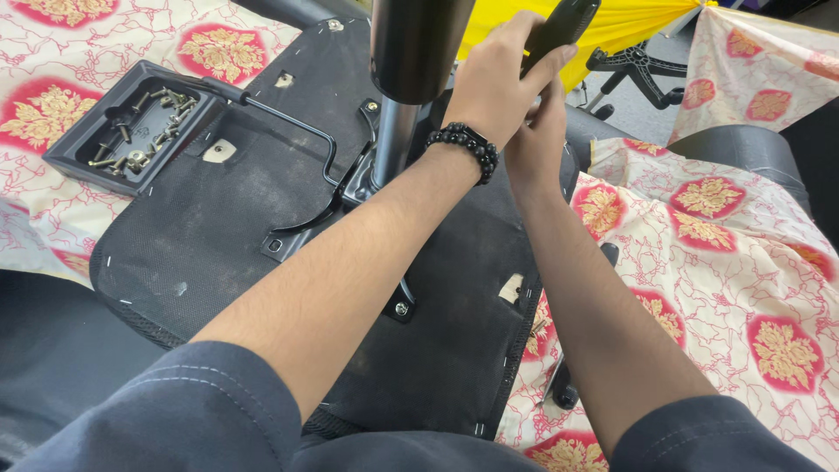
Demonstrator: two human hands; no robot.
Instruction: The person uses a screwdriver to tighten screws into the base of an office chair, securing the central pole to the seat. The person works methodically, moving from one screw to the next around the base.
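Observation:
An upturned office chair seat (pixel 218 218) lies with its black fabric underside facing up. A metal column (pixel 395 131) and a bent black lever (pixel 297 127) rise from its mechanism. At the seat's far edge my left hand (pixel 494 83), with a black bead bracelet on the wrist, is closed around a long black plastic part (pixel 564 22). My right hand (pixel 535 140) sits just beneath and behind the left, touching the same part. Its fingers are mostly hidden.
A black plastic tray (pixel 74 144) holding several screws and bolts rests at the left on a cream and red patterned cloth (pixel 725 262). At the back are a black star-shaped chair base (pixel 638 65) and yellow fabric (pixel 629 17). Another black seat part (pixel 760 149) lies at the right.

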